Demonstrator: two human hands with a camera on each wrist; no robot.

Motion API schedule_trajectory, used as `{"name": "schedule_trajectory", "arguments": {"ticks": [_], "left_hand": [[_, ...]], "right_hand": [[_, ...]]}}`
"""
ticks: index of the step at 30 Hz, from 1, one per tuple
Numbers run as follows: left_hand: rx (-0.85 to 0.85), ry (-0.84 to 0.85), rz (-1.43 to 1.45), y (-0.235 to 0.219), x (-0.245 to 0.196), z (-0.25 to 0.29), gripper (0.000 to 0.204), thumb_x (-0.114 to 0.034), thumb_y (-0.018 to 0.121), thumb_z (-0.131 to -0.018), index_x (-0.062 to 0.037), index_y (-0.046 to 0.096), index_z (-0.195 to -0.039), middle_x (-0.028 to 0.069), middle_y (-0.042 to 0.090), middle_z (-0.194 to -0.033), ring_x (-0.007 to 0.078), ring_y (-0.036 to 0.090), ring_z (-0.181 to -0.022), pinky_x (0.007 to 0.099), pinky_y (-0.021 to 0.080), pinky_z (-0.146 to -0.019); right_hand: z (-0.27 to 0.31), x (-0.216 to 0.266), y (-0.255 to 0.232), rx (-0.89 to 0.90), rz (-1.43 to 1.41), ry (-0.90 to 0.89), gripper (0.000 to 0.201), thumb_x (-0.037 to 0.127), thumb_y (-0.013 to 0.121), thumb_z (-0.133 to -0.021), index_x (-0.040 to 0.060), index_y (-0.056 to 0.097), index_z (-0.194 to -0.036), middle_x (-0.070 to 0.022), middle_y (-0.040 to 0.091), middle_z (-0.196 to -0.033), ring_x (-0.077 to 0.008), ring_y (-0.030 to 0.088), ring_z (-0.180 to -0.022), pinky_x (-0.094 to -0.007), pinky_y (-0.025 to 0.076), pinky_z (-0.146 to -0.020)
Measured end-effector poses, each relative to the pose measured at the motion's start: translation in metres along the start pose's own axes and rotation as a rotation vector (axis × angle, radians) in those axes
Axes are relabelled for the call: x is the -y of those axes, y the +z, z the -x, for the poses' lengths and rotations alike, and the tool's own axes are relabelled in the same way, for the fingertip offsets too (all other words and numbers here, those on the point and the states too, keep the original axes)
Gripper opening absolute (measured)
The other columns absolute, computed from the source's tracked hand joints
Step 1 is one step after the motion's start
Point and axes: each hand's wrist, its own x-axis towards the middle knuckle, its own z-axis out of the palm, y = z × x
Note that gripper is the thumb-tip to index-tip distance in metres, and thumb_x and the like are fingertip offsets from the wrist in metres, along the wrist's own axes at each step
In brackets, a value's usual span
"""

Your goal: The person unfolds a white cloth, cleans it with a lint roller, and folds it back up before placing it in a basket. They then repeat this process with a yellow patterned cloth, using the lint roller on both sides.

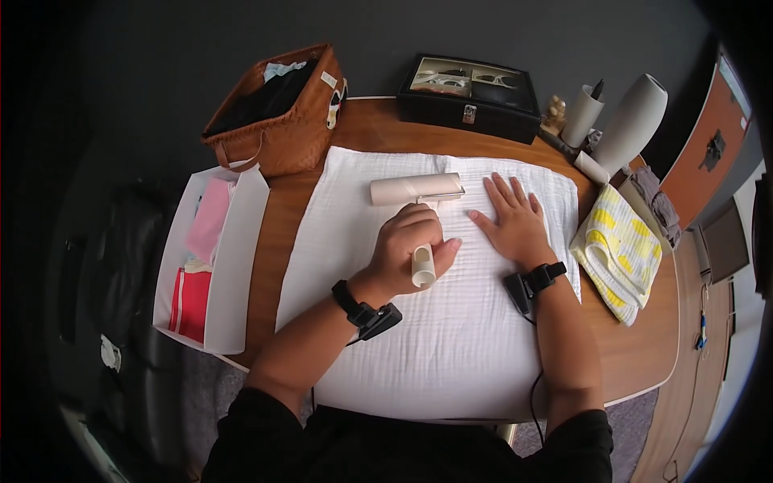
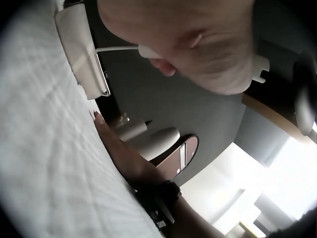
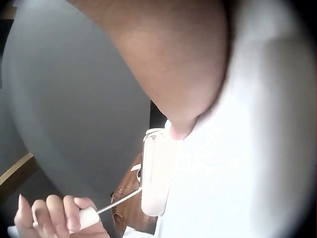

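A lint roller point(image 1: 394, 190) with a pale cylinder and a bent wire frame lies against the white crinkled cloth point(image 1: 346, 322). My left hand point(image 1: 407, 245) grips its white handle point(image 1: 423, 267), fingers wrapped round it, the hollow end poking out toward me. In the right wrist view the curled fingers show round the handle point(image 3: 88, 218), and the wire runs up to the roller point(image 3: 157, 173). My right hand point(image 1: 515, 216) rests flat on the cloth to the right of the roller, fingers spread, holding nothing.
A woven basket point(image 1: 282, 145) of dark cloth and a white box point(image 1: 256, 266) with folded fabrics stand left. Behind is a black glasses case point(image 1: 483, 113). At right are a yellow-patterned folded cloth point(image 1: 620, 249), a grey-white vase point(image 1: 632, 121) and a small cylinder point(image 1: 592, 167).
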Motion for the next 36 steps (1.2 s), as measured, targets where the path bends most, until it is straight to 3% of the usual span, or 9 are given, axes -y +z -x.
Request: {"name": "schedule_trajectory", "arguments": {"ticks": [5,10,16,21,24,26,30,36], "left_hand": [[0.063,-0.009,-0.087,0.000,0.024,-0.007,0.034,0.007,0.074,-0.085,-0.0032,0.047,-0.067,0.0120,0.052,-0.068,0.0294,0.054,-0.063,0.0403,0.047,-0.061],[0.059,-0.124,-0.052,-0.018,0.072,-0.018,0.031,0.008,0.066,-0.095,0.0011,0.048,-0.071,0.0125,0.050,-0.067,0.0265,0.051,-0.064,0.0381,0.053,-0.072],[0.115,0.040,-0.071,-0.012,0.010,-0.001,0.033,0.012,0.070,-0.078,-0.0030,0.044,-0.064,0.0141,0.052,-0.067,0.0323,0.057,-0.062,0.0420,0.050,-0.062],[0.191,0.045,0.060,-0.018,-0.043,0.010,0.036,0.014,0.069,-0.074,-0.0067,0.043,-0.060,0.0121,0.050,-0.063,0.0301,0.054,-0.059,0.0432,0.056,-0.069],[0.209,0.028,0.041,-0.023,-0.017,0.013,0.036,0.013,0.071,-0.077,-0.0065,0.045,-0.061,0.0113,0.050,-0.064,0.0297,0.053,-0.060,0.0442,0.058,-0.074],[0.202,-0.024,0.001,-0.024,0.016,0.009,0.035,0.009,0.075,-0.083,-0.0041,0.047,-0.068,0.0102,0.052,-0.069,0.0287,0.054,-0.065,0.0453,0.058,-0.086],[0.195,-0.163,-0.014,-0.029,0.070,-0.009,0.039,0.009,0.077,-0.088,-0.0058,0.044,-0.071,0.0088,0.055,-0.075,0.0261,0.054,-0.074,0.0431,0.053,-0.096],[0.268,-0.137,-0.024,-0.030,0.038,0.002,0.041,0.008,0.079,-0.083,-0.0080,0.044,-0.071,0.0080,0.054,-0.076,0.0261,0.056,-0.073,0.0465,0.053,-0.102]], "right_hand": [[-0.010,-0.011,-0.002,0.024,0.003,0.022,0.082,0.073,0.049,-0.105,0.0201,0.046,-0.167,-0.0056,0.039,-0.176,-0.0313,0.029,-0.166,-0.0559,0.023,-0.132],[-0.022,-0.023,0.003,0.013,0.041,0.027,0.082,0.074,0.048,-0.105,0.0204,0.046,-0.167,-0.0054,0.039,-0.177,-0.0314,0.028,-0.166,-0.0553,0.021,-0.133],[-0.026,-0.027,0.004,0.017,0.051,0.033,0.083,0.073,0.048,-0.105,0.0197,0.044,-0.168,-0.0066,0.037,-0.177,-0.0322,0.027,-0.166,-0.0567,0.020,-0.133],[-0.024,-0.027,0.005,0.025,0.052,0.040,0.085,0.074,0.047,-0.104,0.0189,0.043,-0.169,-0.0072,0.036,-0.178,-0.0326,0.026,-0.167,-0.0582,0.019,-0.133],[-0.025,-0.026,0.006,0.035,0.042,0.047,0.085,0.074,0.047,-0.104,0.0187,0.042,-0.169,-0.0070,0.035,-0.178,-0.0326,0.025,-0.167,-0.0585,0.019,-0.133],[-0.025,-0.026,0.004,0.044,0.038,0.050,0.085,0.074,0.048,-0.104,0.0187,0.042,-0.169,-0.0071,0.035,-0.178,-0.0327,0.025,-0.167,-0.0587,0.018,-0.133],[-0.025,-0.026,0.004,0.045,0.038,0.044,0.085,0.074,0.048,-0.104,0.0186,0.043,-0.169,-0.0073,0.035,-0.178,-0.0330,0.024,-0.167,-0.0591,0.018,-0.133],[-0.024,-0.029,0.007,0.012,0.039,0.028,0.084,0.074,0.049,-0.104,0.0176,0.046,-0.167,-0.0075,0.037,-0.177,-0.0337,0.026,-0.166,-0.0602,0.020,-0.132]]}}
